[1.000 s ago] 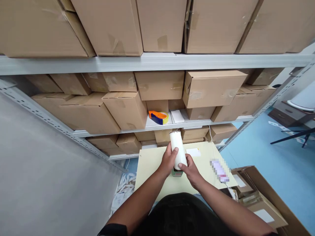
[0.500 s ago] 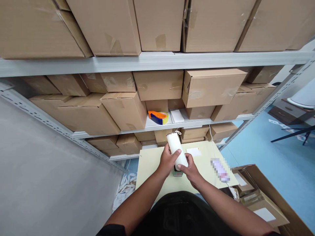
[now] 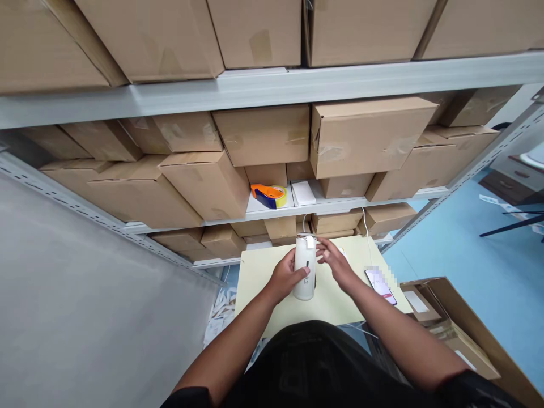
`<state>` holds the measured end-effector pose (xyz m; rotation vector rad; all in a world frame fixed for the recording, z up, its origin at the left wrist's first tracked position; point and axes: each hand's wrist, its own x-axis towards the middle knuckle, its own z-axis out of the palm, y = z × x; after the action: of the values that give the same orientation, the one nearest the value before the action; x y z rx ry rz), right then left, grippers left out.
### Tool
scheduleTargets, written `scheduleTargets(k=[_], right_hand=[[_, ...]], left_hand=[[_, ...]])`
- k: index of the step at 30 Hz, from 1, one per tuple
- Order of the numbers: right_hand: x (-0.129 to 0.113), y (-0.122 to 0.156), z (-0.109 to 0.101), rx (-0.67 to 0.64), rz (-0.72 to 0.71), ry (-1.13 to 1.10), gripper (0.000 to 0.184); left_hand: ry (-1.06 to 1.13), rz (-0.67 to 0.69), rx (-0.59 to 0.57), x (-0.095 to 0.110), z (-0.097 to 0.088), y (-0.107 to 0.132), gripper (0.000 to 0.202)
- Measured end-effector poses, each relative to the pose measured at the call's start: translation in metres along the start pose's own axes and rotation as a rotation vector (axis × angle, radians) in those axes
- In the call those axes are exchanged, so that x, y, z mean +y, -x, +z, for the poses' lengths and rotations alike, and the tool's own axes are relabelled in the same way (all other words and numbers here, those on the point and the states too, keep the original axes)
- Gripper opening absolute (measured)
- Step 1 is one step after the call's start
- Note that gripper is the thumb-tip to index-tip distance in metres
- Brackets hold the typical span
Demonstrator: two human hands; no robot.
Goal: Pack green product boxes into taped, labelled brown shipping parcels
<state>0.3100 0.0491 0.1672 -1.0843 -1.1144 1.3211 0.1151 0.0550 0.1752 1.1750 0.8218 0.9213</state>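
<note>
A white cylindrical bottle (image 3: 303, 289) with dark printing on its side stands nearly upright in front of me, above the pale yellow table. My left hand (image 3: 284, 279) is wrapped round its left side, the thumb across the front. Near the bottle's top edge, a small white tab or strap (image 3: 310, 242) shows. My right hand (image 3: 336, 265) is just to the right of the bottle's top, fingers apart and holding nothing; whether a fingertip touches the bottle I cannot tell.
Under the hands is the pale yellow table (image 3: 255, 294), with a phone (image 3: 381, 286) at its right. An orange and blue tape dispenser (image 3: 268, 196) and a white box (image 3: 303, 193) lie on the shelf among cardboard boxes. A large open carton (image 3: 467, 300) stands right of the table.
The bottle has turned from tilted to nearly upright, its printed side now facing me. My right hand has left its lower end and moved up beside its top.
</note>
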Motion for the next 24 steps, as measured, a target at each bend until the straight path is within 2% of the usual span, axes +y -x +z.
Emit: scheduleTargets(k=[2,4,7,8,9,11,13,14,16,19,24], right_hand=[[-0.016,-0.014,-0.006,-0.047,0.02,0.022,0.067],[-0.026,-0.023,-0.008,-0.063,0.055,0.082,0.062],[-0.024,-0.028,-0.013,-0.008,0.075,0.178,0.051],[-0.02,-0.028,-0.017,0.022,0.068,0.196,0.049],[-0.016,-0.027,-0.022,0.057,0.058,0.207,0.049],[-0.007,-0.025,-0.034,0.152,0.037,0.213,0.054],[0.0,-0.025,-0.045,0.258,0.023,0.221,0.058],[0.003,-0.025,-0.049,0.296,0.019,0.233,0.059],[0.009,-0.027,-0.051,0.322,0.011,0.274,0.061],[0.019,-0.029,-0.041,0.271,-0.006,0.346,0.062],[0.037,-0.028,-0.017,0.165,-0.021,0.524,0.063]], left_hand=[[0.001,-0.01,-0.043,-0.005,0.005,0.0,0.065],[-0.017,-0.012,-0.07,-0.009,0.012,-0.001,0.063],[-0.088,0.014,-0.133,-0.016,0.014,-0.007,0.057],[-0.15,0.022,-0.115,-0.021,0.012,-0.009,0.05],[-0.241,0.024,-0.055,-0.026,0.007,-0.012,0.043],[-0.482,-0.002,0.167,-0.042,-0.008,-0.017,0.036],[-0.702,-0.08,0.376,-0.062,-0.024,-0.02,0.041],[-0.775,-0.147,0.413,-0.072,-0.032,-0.02,0.047],[-0.832,-0.316,0.361,-0.091,-0.043,-0.021,0.05],[-0.723,-0.512,0.211,-0.11,-0.049,-0.02,0.032],[-0.582,-0.533,0.196,-0.123,-0.049,-0.02,0.021]])
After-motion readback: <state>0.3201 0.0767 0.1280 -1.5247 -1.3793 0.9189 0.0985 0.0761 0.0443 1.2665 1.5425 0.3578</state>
